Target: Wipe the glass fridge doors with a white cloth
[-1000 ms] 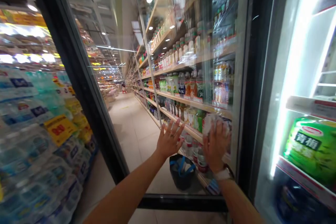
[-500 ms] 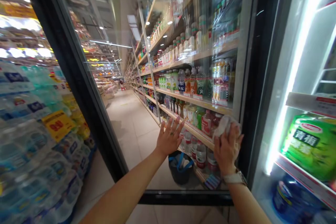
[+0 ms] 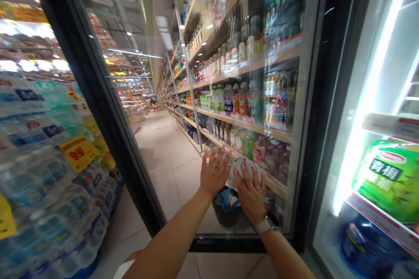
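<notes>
Cloth (image 3: pixel 233 166) lies directly beneath my right hand (image 3: pixel 251 196), whitish and crumpled, its edge peeking out past the fingertips and off to their left. That hand is laid flat with fingers stretched, pinning the cloth to the glass pane (image 3: pixel 163 157) rather than clenching it. Just left of the cloth, my left hand (image 3: pixel 212 178) is released, spread against the pane; from here I can't tell whether its thumb touches the cloth.

For edges, I have the black bottom rail (image 3: pixel 232 244) below both hands, nearest the right wrist with its watch (image 3: pixel 270 223). The black right-hand upright (image 3: pixel 317 109) is well apart from the right hand, leaving glass between them. The slanting left-hand upright (image 3: pixel 108 122) is well to the left of the left hand. The tallest stretch of room runs above both hands. Below the hands, a dark bucket (image 3: pixel 225 216) with blue straps shows in the glass. Far right of the right hand, a green package (image 3: pixel 386 178) sits on a lit shelf.
</notes>
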A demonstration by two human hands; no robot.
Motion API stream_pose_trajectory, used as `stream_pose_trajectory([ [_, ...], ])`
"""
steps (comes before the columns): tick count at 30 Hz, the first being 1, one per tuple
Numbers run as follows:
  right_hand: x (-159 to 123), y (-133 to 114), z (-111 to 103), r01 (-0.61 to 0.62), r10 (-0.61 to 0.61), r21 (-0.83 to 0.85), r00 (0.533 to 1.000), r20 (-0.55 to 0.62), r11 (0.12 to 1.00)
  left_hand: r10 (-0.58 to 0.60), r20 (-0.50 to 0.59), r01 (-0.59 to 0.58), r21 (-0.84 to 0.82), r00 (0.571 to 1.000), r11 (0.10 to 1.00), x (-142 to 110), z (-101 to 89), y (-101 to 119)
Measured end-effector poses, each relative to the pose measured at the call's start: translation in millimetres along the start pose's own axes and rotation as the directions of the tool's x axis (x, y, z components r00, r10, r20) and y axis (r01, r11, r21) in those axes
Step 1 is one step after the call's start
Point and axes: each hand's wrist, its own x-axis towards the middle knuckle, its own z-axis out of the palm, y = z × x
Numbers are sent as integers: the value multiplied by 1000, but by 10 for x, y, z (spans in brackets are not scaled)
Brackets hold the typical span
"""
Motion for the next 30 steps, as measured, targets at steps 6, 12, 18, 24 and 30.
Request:
stream_pose_trajectory([
  [6,50,616,-176,-96,89,-97,993,-73,991,14,3,-14,-39,1000,999,-31,-21,10],
  [12,76,892,-169,-306,290,-13,916,-275,952,33,-14,-33,-36,999,999,-16,55,-33],
  [18,-69,243,72,-225,220,-19,966,-133,974,-25,-4,24,-28,1000,999,-161,223,75],
  [24,-165,105,78,-15,16,-57,1000,17,998,-85,8,85,-48,996,995,-384,298,226],
  [30,-33,782,-111,-177,150,-157,974,-170,972,-90,-18,89,-65,996,994,-380,274,210],
])
